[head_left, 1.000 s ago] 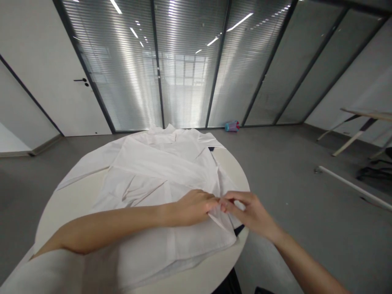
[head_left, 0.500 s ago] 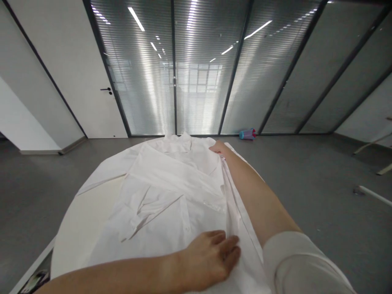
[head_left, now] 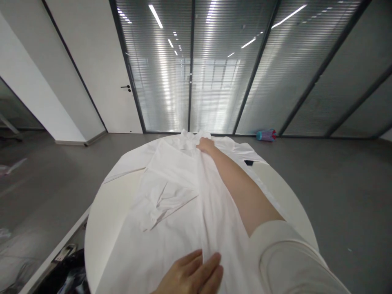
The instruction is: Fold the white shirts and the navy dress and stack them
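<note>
A white shirt [head_left: 171, 192] lies spread over a round white table [head_left: 104, 212], its collar at the far side. My right hand [head_left: 206, 145] reaches across to the far end and grips the fabric close to the collar. A fold of cloth runs along my outstretched right arm. My left hand [head_left: 192, 277] lies flat on the near part of the shirt with the fingers together, pressing it onto the table. One sleeve stretches out to the left over the tabletop.
Glass partitions with blinds and a white door stand behind the table. A blue and pink bottle [head_left: 266, 135] lies on the grey floor at the back right. Dark items [head_left: 65, 273] lie on the floor at the lower left.
My right hand has drawn the shirt's right edge leftward, toward the collar's middle. My left hand has slid nearer to me. The view has shifted to the right around the table.
</note>
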`<state>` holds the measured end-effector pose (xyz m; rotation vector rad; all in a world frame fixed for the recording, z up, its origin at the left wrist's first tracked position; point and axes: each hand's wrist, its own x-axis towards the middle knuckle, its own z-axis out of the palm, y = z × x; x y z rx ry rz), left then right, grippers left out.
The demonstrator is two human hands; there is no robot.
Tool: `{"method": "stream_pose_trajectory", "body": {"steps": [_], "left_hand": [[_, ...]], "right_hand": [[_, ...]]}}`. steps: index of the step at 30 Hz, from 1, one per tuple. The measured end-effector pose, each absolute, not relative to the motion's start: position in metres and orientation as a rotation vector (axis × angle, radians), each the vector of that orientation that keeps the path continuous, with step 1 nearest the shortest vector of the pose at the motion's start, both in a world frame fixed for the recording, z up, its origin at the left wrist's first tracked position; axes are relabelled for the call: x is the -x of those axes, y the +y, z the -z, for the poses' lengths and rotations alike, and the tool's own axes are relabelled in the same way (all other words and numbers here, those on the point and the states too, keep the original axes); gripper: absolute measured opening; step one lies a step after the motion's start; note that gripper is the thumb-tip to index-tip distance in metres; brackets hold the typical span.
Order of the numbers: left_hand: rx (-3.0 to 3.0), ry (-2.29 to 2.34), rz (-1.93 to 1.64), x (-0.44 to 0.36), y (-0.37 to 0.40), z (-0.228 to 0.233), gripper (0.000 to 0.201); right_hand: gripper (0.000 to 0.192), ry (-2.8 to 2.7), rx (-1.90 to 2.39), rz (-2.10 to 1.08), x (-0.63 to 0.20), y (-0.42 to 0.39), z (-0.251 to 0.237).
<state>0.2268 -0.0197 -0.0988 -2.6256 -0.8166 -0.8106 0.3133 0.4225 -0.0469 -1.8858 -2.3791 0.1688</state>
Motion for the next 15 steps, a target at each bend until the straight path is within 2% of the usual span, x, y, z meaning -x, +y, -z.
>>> {"method": "stream_pose_trajectory", "body": {"steps": [4, 9, 15], "left_hand": [[2.549, -0.885, 0.873, -0.216, -0.025, 0.107, 0.031], [2.527, -0.899, 0.849, -0.212, -0.027, 0.117, 0.026], [2.548, -0.885, 0.942, -0.21, -0.027, 0.118, 0.034]], "right_hand": [[0.048, -2.461, 1.837, -0.125, -0.302, 0.414, 0.065], [0.049, -2.497, 1.768, -0.03, -0.307, 0.414, 0.07], [0.045, -2.496, 1.684, 0.031, -0.307, 0.413, 0.074]]}}
